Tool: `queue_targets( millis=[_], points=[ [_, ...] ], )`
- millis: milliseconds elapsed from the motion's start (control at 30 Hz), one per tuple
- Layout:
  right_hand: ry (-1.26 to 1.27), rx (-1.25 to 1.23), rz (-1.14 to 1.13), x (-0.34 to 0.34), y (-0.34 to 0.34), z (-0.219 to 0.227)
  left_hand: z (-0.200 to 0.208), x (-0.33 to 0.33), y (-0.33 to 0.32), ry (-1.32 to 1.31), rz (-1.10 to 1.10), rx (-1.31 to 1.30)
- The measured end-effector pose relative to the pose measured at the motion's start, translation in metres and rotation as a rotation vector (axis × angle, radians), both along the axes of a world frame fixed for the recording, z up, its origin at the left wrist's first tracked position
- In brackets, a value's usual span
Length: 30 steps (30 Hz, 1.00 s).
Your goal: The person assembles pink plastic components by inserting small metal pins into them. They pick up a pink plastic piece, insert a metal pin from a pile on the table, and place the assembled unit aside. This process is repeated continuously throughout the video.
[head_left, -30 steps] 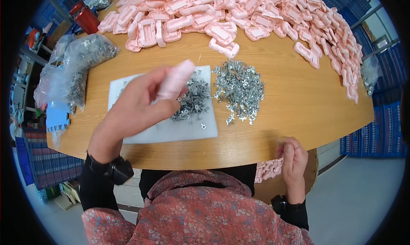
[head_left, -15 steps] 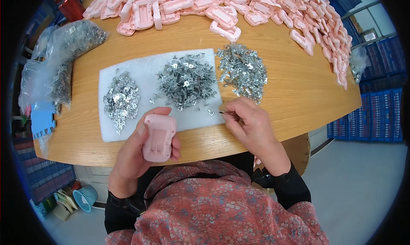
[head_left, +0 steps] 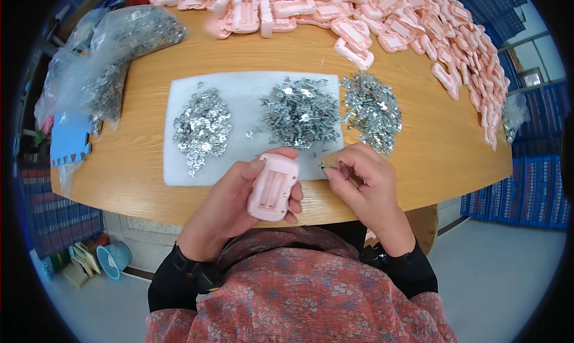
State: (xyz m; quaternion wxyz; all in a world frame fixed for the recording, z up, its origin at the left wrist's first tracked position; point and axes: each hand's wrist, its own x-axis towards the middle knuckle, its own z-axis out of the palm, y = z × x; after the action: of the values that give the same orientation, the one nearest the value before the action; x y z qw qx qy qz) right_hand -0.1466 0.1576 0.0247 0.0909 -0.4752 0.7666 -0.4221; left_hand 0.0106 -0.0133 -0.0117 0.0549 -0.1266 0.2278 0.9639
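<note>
My left hand [head_left: 227,196] is wrapped round a pink plastic casing [head_left: 257,193], held upright above the table's near edge. Its recessed battery compartment faces up. In my right hand [head_left: 376,184], thumb and fingers pinch thin metal tweezers [head_left: 327,165], mostly hidden by the fingers. Their tip points left toward the casing, a short gap away; whether it carries a small part is too fine to tell. Behind the hands, a white foam sheet [head_left: 245,95] bears a pile of flat silvery metal clips [head_left: 202,126] and a greyer pile of metal spring contacts [head_left: 301,113].
Another heap of metal contacts [head_left: 373,110] lies on the wooden table [head_left: 442,152] right of the foam. Many pink casings [head_left: 394,20] are heaped along the far and right sides. At left are plastic bags of metal parts [head_left: 110,68] and a blue foam piece [head_left: 70,137].
The view has shifted, so the table's contents sit farther right in it. The left hand still holds the casing, now slightly tilted; the right hand with the tweezers has moved away from the foam, closer to me.
</note>
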Motion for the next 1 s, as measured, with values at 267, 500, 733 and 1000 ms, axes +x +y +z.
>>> queue_targets(
  millis=[267, 500, 733, 1000],
  points=[
    [-0.027, -0.062, 0.102, 0.012, -0.01, 0.009, 0.01, -0.013, 0.012, -0.057, 0.119, -0.213],
    [0.038, -0.105, 0.137, 0.013, -0.01, 0.003, 0.014, -0.016, 0.017, -0.113, 0.161, -0.341],
    [-0.458, 0.035, 0.023, 0.009, 0.002, -0.005, 0.012, -0.018, 0.018, -0.138, 0.182, -0.446],
    [-0.862, 0.107, 0.023, 0.011, 0.001, -0.003, 0.014, -0.016, 0.02, -0.125, 0.148, -0.553]
  ],
)
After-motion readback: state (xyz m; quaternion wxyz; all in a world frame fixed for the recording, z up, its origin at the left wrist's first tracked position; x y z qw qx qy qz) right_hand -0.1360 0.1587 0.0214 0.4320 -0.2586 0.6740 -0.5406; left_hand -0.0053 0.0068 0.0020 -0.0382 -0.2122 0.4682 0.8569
